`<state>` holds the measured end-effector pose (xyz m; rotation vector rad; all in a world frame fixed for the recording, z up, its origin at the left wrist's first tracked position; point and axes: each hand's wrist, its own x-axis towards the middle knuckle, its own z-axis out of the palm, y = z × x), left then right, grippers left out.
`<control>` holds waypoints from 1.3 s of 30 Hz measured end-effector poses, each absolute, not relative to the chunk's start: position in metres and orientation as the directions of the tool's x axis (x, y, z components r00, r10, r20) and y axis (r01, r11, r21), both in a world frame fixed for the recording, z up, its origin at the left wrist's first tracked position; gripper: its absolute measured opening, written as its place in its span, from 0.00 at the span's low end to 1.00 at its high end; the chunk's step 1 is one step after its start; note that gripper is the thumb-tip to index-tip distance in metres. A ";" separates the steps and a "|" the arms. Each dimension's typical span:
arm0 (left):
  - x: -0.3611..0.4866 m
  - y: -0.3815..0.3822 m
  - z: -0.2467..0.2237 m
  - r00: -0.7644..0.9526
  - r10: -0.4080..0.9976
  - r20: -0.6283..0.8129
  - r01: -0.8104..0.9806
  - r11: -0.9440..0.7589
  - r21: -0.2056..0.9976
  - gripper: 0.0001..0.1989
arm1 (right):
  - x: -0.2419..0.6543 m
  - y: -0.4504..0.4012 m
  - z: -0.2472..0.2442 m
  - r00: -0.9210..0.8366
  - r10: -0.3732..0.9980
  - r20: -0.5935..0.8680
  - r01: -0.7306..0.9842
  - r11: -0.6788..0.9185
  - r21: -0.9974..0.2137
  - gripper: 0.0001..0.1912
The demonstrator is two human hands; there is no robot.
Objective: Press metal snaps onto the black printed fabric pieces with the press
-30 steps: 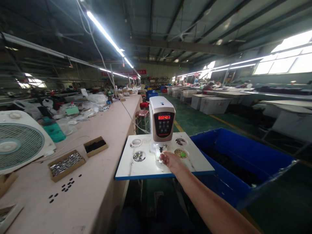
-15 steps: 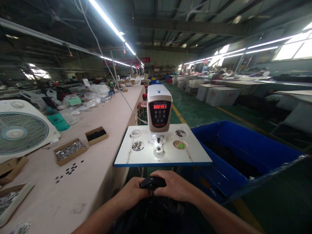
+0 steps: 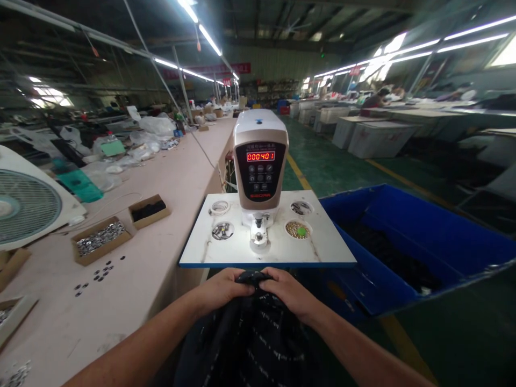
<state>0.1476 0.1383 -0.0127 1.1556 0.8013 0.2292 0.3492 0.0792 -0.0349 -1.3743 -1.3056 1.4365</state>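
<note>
A black garment with small white print (image 3: 262,338) hangs from my two hands, below the front edge of a white board. My left hand (image 3: 223,287) pinches its top edge on the left, and my right hand (image 3: 284,290) pinches the same edge on the right, a small gap apart. Just beyond them stands a snap-fastening machine (image 3: 261,161) showing 000401 in red, its lower die (image 3: 259,240) bare. The white board (image 3: 278,255) around it has round wells, one with gold-coloured pieces (image 3: 294,229), another with metal parts (image 3: 222,231).
On the left, a long table (image 3: 133,290) bears a fan (image 3: 28,199), a box of metal pieces (image 3: 100,239), a box with black pieces (image 3: 149,210) and loose snaps. A blue bin (image 3: 403,215) holding dark cloth stands right.
Both hands and the garment have risen closer to the board's front edge, and more printed cloth shows. The hands have turned the top edge flatter. The view has shifted closer to the machine.
</note>
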 end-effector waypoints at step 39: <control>0.214 0.277 -0.043 0.526 0.761 -0.379 0.371 0.196 0.908 0.12 | 0.394 0.224 -0.059 0.206 0.974 0.092 0.575 -0.044 -0.817 0.10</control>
